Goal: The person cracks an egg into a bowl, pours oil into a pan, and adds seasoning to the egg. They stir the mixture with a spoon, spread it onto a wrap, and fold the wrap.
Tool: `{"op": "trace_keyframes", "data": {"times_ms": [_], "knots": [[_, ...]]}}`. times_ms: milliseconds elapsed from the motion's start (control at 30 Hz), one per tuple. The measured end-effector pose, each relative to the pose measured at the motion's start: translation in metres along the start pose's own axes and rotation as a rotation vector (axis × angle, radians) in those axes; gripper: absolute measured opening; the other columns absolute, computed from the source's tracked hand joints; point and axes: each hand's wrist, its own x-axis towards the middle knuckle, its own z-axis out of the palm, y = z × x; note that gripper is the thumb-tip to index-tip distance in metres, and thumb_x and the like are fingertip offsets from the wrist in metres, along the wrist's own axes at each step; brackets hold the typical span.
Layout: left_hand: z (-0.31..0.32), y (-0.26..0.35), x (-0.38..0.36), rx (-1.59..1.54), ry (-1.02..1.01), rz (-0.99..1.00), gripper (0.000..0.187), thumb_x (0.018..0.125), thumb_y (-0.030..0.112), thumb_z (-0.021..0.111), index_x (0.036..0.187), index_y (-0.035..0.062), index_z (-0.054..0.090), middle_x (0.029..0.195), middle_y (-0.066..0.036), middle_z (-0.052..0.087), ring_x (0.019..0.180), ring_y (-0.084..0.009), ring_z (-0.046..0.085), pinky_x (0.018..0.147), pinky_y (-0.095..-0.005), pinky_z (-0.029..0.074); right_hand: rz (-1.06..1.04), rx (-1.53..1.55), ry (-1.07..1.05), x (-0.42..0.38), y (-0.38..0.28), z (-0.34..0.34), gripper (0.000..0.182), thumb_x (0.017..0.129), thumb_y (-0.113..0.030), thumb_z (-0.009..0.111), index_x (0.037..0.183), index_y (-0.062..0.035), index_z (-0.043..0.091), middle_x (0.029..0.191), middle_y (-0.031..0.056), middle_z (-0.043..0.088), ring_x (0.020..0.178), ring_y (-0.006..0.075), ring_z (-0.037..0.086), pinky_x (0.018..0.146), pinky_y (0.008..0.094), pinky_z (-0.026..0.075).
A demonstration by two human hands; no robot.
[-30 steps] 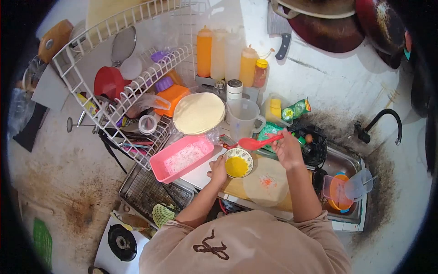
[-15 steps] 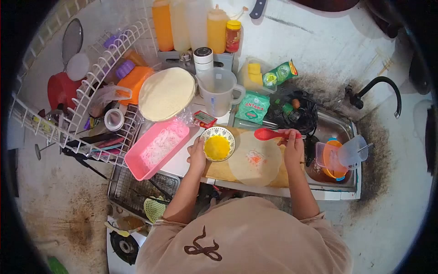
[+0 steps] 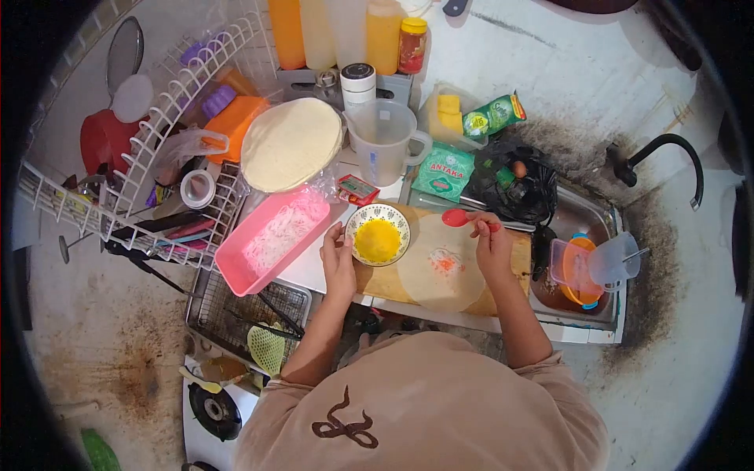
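My left hand (image 3: 338,263) is beside the left rim of a small patterned bowl (image 3: 406,235) of yellow liquid, likely beaten egg. Its fingers are apart and no longer wrapped under the bowl; the thumb is at or very near the rim. Between the fingers of my right hand (image 3: 492,245) is a red spoon (image 3: 454,218), held over the far right part of a thin round wrapper sheet (image 3: 424,282). A small heap of white and orange shreds (image 3: 445,261) lies on the sheet. Under the sheet and bowl is a wooden board (image 3: 514,263).
A pink tub (image 3: 236,263) of shreds and a stack of round sheets (image 3: 290,145) stand left. Behind are a measuring jug (image 3: 385,149), a green packet (image 3: 442,171) and a black plastic bag (image 3: 522,200). The sink (image 3: 593,212) is right, a dish rack (image 3: 149,169) left.
The fingers of my left hand have come out from around the bowl. My right hand has moved slightly with the spoon, turning it. The whole view has shifted a little.
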Motion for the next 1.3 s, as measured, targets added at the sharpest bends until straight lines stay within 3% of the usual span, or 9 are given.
{"op": "trace_keyframes", "data": {"times_ms": [433, 533, 633, 733, 933, 1033, 1233, 1300], "knots": [[-0.017, -0.006, -0.016, 0.012, 0.005, 0.080, 0.037, 0.086, 0.012, 0.051, 0.122, 0.0079, 0.045, 0.119, -0.005, 0.050, 0.100, -0.0172, 0.040, 0.087, -0.0314, 0.033, -0.060, -0.057, -0.113, 0.003, -0.017, -0.005, 0.009, 0.091, -0.004, 0.045, 0.095, -0.0020, 0.053, 0.100, 0.0112, 0.060, 0.084, 0.0215, 0.058, 0.066, 0.0281, 0.050], [-0.017, -0.002, -0.018, 0.022, 0.003, 0.083, 0.037, 0.086, 0.013, 0.051, 0.123, 0.0083, 0.045, 0.119, -0.006, 0.050, 0.100, -0.0173, 0.040, 0.088, -0.0315, 0.033, -0.122, -0.138, -0.109, 0.001, -0.011, -0.009, 0.009, 0.090, -0.005, 0.046, 0.095, -0.0024, 0.054, 0.099, 0.0102, 0.061, 0.084, 0.0203, 0.057, 0.067, 0.0280, 0.048], [-0.018, 0.003, -0.018, 0.023, 0.000, 0.079, 0.038, 0.086, 0.014, 0.051, 0.123, 0.0083, 0.044, 0.120, -0.006, 0.050, 0.101, -0.0176, 0.041, 0.088, -0.0315, 0.033, -0.121, -0.214, -0.077, -0.001, -0.002, -0.015, 0.019, 0.095, -0.014, 0.042, 0.094, -0.0011, 0.055, 0.096, 0.0089, 0.060, 0.075, 0.0139, 0.055, 0.064, 0.0246, 0.047], [-0.019, 0.004, -0.017, 0.010, 0.001, 0.079, 0.037, 0.087, 0.016, 0.051, 0.122, 0.0080, 0.044, 0.120, -0.006, 0.050, 0.102, -0.0177, 0.042, 0.088, -0.0318, 0.033, 0.016, -0.161, 0.011, -0.006, -0.008, -0.023, 0.014, 0.093, -0.012, 0.045, 0.094, -0.0024, 0.055, 0.091, 0.0101, 0.061, 0.072, 0.0165, 0.056, 0.063, 0.0267, 0.045], [-0.018, 0.011, -0.015, 0.035, -0.018, 0.137, 0.034, 0.089, 0.018, 0.050, 0.121, 0.0072, 0.045, 0.120, -0.006, 0.049, 0.102, -0.0172, 0.042, 0.087, -0.0314, 0.034, 0.214, -0.072, 0.179, 0.005, -0.018, -0.011, 0.024, 0.096, -0.019, 0.040, 0.089, -0.0021, 0.056, 0.075, 0.0066, 0.061, 0.064, 0.0105, 0.055, 0.057, 0.0243, 0.045], [-0.014, 0.015, -0.014, 0.021, -0.029, 0.133, 0.034, 0.090, 0.018, 0.050, 0.121, 0.0072, 0.044, 0.120, -0.006, 0.049, 0.102, -0.0169, 0.043, 0.087, -0.0308, 0.035, 0.261, -0.033, 0.181, 0.011, -0.020, 0.008, 0.024, 0.096, -0.019, 0.041, 0.087, -0.0020, 0.056, 0.071, 0.0076, 0.061, 0.061, 0.0157, 0.058, 0.058, 0.0274, 0.046], [-0.017, 0.018, -0.013, 0.041, -0.026, 0.133, 0.035, 0.089, 0.017, 0.050, 0.122, 0.0073, 0.044, 0.120, -0.006, 0.048, 0.101, -0.0165, 0.043, 0.086, -0.0308, 0.035, 0.200, -0.336, 0.272, 0.010, -0.013, -0.009, 0.023, 0.094, -0.017, 0.043, 0.085, 0.0000, 0.054, 0.074, 0.0128, 0.062, 0.069, 0.0259, 0.062, 0.062, 0.0344, 0.046], [-0.018, 0.013, -0.014, 0.020, -0.032, 0.128, 0.036, 0.088, 0.016, 0.050, 0.123, 0.0074, 0.043, 0.120, -0.006, 0.048, 0.102, -0.0165, 0.042, 0.086, -0.0307, 0.035, 0.227, -0.290, 0.287, 0.009, -0.016, -0.022, 0.021, 0.095, -0.016, 0.042, 0.086, -0.0010, 0.054, 0.077, 0.0115, 0.062, 0.067, 0.0219, 0.060, 0.061, 0.0318, 0.046]]}}
